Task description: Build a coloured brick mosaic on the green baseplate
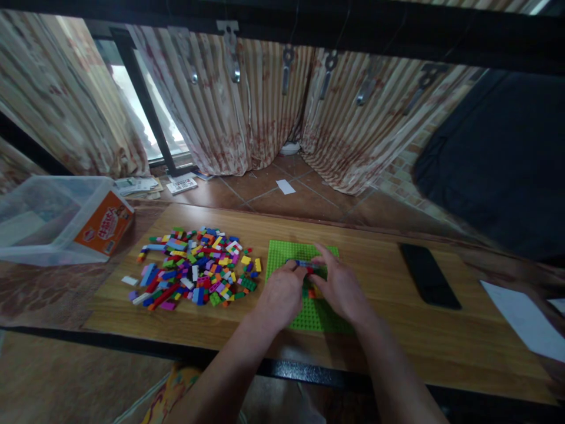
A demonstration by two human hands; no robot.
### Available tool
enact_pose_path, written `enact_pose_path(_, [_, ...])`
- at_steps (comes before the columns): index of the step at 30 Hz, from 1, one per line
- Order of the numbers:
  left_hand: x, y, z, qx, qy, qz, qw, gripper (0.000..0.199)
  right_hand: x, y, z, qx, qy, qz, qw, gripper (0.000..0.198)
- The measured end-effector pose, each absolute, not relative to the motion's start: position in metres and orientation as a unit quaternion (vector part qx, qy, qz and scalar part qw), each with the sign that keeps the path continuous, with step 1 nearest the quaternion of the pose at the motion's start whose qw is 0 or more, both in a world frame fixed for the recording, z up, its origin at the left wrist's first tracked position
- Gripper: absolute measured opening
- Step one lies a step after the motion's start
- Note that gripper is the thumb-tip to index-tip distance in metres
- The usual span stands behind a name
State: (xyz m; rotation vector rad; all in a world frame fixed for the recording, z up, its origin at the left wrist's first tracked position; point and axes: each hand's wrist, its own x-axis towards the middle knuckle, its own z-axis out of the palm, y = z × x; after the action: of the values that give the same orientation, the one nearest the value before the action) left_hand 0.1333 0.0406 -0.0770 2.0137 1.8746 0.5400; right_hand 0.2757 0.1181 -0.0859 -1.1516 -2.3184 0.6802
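Note:
A green studded baseplate lies on the wooden board in front of me. Over its middle is a small build of joined toy bricks, bluish on top with red below; an orange piece shows lower down. My left hand is closed at the build's left end, its fingertips partly hidden. From the right, my right hand pinches the other end between thumb and fingers. Whether the build touches the plate is hidden by my hands. Left of the plate spreads a pile of loose, many-coloured bricks.
A black phone lies on the wooden board to the right, beside a white paper sheet. At the far left stands a clear plastic box with an orange label. A dark bar with hanging metal clips crosses above.

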Motion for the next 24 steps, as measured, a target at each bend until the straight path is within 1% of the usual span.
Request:
enact_pose_path(4, [0.133, 0.041, -0.077, 0.702, 0.666, 0.186, 0.172, 0.028, 0.287, 0.123, -0.087, -0.466, -0.801, 0.249, 0.282, 0.056])
enact_pose_path(7, [0.134, 0.04, -0.076, 0.701, 0.67, 0.184, 0.164, 0.029, 0.29, 0.125, -0.09, -0.512, -0.774, 0.253, 0.274, 0.049])
enact_pose_path(10, [0.137, 0.038, -0.074, 0.708, 0.67, 0.166, 0.148, 0.028, 0.286, 0.125, -0.093, -0.536, -0.76, 0.274, 0.245, 0.047])
enact_pose_path(13, [0.141, 0.035, -0.073, 0.716, 0.674, 0.138, 0.122, 0.028, 0.28, 0.125, -0.094, -0.542, -0.752, 0.293, 0.234, 0.046])
enact_pose_path(20, [0.147, 0.031, -0.07, 0.714, 0.689, 0.081, 0.094, 0.04, 0.273, 0.128, -0.099, -0.556, -0.739, 0.299, 0.236, 0.042])
enact_pose_path(24, [0.149, 0.031, -0.07, 0.714, 0.692, 0.074, 0.081, 0.041, 0.273, 0.13, -0.101, -0.551, -0.734, 0.311, 0.246, 0.041])
